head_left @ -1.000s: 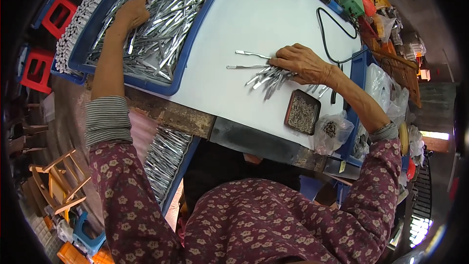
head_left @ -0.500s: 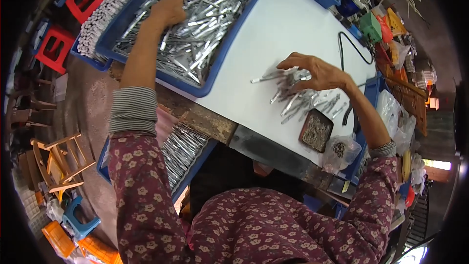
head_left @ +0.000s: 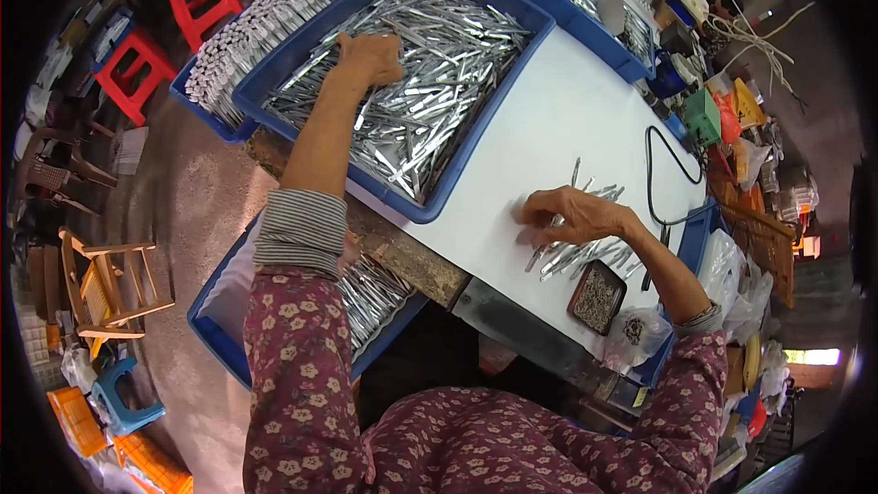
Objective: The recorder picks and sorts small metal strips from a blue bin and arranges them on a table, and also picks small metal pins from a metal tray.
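Observation:
My left hand (head_left: 370,61) is down in a big blue bin (head_left: 439,212) heaped with thin silvery metal strips (head_left: 434,96). Its fingers are curled, and their tips are hidden, so what they grip cannot be made out. Over the white tabletop (head_left: 512,146), my right hand (head_left: 583,217) hovers with thumb and fingers apart, the fingertips slightly blurred. Beneath and beside it lies a loose little pile of similar metal strips (head_left: 585,256). Close to that pile sits a small dark tray (head_left: 597,297) of tiny metal parts.
A clear plastic bag (head_left: 635,337) of small parts lies by the tray. Blue bins of white-ended pieces (head_left: 261,41) and of strips (head_left: 370,302) stand left and below. A black cable (head_left: 654,165) loops at right. Red stools (head_left: 135,73) and a wooden chair (head_left: 110,293) stand on the floor.
The whole view has shifted, with the table now lower and further right. My right hand has come nearer to the small tray. My left hand stays in the bin.

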Tool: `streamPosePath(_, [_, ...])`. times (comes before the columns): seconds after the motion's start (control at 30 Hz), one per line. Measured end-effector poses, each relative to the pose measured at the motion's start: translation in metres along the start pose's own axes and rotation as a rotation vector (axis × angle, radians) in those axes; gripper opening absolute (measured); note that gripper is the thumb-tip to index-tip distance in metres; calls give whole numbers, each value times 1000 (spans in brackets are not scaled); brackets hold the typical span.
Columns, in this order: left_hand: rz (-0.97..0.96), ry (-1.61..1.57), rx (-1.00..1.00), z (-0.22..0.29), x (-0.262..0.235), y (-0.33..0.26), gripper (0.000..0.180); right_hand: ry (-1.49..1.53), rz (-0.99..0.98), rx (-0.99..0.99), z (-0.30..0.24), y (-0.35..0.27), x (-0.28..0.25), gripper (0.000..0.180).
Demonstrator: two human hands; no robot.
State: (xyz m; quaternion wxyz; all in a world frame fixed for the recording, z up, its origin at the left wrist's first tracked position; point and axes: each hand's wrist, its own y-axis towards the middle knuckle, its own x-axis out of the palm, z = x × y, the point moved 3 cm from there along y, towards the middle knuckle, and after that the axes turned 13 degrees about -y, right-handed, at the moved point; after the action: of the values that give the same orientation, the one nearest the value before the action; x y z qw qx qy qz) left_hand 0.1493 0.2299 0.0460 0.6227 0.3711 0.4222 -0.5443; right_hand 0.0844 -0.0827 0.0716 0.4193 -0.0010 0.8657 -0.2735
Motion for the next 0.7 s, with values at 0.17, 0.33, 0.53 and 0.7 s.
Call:
streamPosePath(0.17, [-22,-83,21,1,-3,-1,31,103,420,33,-16,24,-50,23])
streamPosePath(0.33, [-65,-326,57,-1,-5,4,38,-247,789,-32,-33,74,-95,33])
streamPosePath(0.53, [347,-698,-25,-30,-19,2,35,-649,831,-75,-32,172,-107,52])
streamPosePath(0.7, [675,-726,-339,-27,-38,-15,34,-785,721,-67,-23,216,-116,59])
